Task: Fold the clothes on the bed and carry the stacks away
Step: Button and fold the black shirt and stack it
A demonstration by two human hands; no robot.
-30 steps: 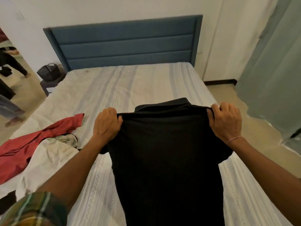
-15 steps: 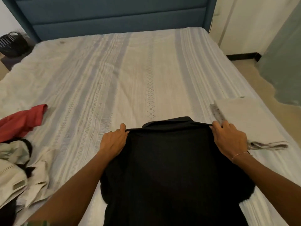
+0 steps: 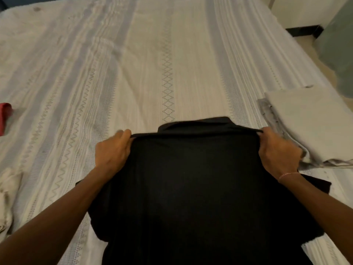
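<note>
A black collared shirt [image 3: 194,188] is spread back-up on the near part of the bed [image 3: 149,60], its collar pointing away from me. My left hand [image 3: 112,150] grips its left shoulder seam. At the right shoulder, my right hand [image 3: 277,152] grips the seam. A folded beige garment [image 3: 309,121] lies on the bed's right side, just beyond my right hand. A red garment [image 3: 4,117] shows at the left edge, and a cream garment [image 3: 7,194] lies crumpled at the near left.
The striped white bedspread stretches wide beyond the shirt. The bed's right edge drops to a tan floor [image 3: 313,52]. A grey-green curtain [image 3: 338,44] hangs at the far right.
The shirt has come down from being held up in the air onto the bed. My view has tilted down, so the headboard has left the frame and the folded beige garment has come into view.
</note>
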